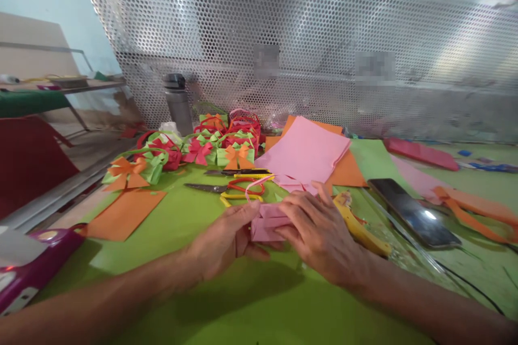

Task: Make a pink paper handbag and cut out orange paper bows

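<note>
A small pink paper gift bag (pixel 267 222) with a thin pink handle loop is held just above the green table, between both hands. My left hand (pixel 226 234) grips its left side, thumb near the top edge and fingers underneath. On the right side, my right hand (pixel 313 223) is closed over the bag with its fingertips on the paper. Just beyond the bag lie red-handled scissors (pixel 243 187) and yellow-handled scissors (pixel 232 199). A stack of pink sheets (pixel 303 151) rests behind them on orange sheets (pixel 350 170).
Several finished little bags with bows (pixel 237 156) stand at the back left, by a grey bottle (pixel 179 105). An orange sheet (pixel 127 213) and a purple device (pixel 44 259) lie left. Rightward are a yellow-handled hot glue gun (pixel 364 229), a phone (pixel 413 213) and orange strips (pixel 481 210). Perforated metal rises behind.
</note>
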Motion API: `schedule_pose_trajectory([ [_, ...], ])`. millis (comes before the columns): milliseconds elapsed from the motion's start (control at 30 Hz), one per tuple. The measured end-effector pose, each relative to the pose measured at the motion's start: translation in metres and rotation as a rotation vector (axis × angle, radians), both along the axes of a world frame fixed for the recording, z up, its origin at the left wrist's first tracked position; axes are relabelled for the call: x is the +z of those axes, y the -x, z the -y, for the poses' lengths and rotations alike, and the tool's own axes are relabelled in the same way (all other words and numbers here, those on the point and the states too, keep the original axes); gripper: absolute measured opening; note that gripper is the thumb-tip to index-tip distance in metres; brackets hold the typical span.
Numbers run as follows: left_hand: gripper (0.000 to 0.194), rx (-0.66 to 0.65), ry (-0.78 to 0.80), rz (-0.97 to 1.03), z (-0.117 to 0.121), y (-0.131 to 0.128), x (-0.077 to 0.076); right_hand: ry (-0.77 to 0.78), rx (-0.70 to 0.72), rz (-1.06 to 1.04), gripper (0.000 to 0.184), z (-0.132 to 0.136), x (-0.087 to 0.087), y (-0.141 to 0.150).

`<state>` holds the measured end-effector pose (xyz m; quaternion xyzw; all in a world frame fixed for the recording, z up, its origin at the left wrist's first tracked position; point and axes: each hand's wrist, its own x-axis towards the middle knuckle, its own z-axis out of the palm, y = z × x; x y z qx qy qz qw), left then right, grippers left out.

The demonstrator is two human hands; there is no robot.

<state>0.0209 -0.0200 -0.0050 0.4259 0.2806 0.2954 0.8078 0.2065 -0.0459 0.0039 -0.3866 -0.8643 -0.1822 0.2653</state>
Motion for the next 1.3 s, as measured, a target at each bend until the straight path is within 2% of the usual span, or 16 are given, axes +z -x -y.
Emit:
schedule_pose_trajectory([
  [67, 0.044, -0.012, 0.018, 0.006, 0.001, 0.0, 0.002, 0.01, 0.002, -0.008, 0.014, 0.001, 0.0, 0.001],
  [300, 0.034, 0.01, -0.004, 0.0, 0.004, -0.002, 0.004, 0.056, 0.045, -0.034, 0.015, 0.002, 0.002, 0.005],
  [433, 0.035, 0.035, -0.043, -0.057, 0.005, -0.005, 0.002, 0.098, 0.028, -0.127, 0.01, -0.001, 0.003, 0.007],
  [533, 0.036, 0.084, -0.087, -0.131, 0.006, -0.006, 0.001, 0.087, -0.007, -0.135, 0.016, -0.001, 0.005, 0.007],
  [933, 0.04, 0.072, -0.24, -0.25, 0.012, -0.013, 0.01, -0.001, -0.09, -0.011, 0.024, 0.003, 0.016, 0.005],
  [1300, 0.04, 0.014, -0.227, -0.266, 0.006, -0.01, 0.013, 0.001, -0.061, 0.102, 0.023, -0.001, 0.016, 0.002],
])
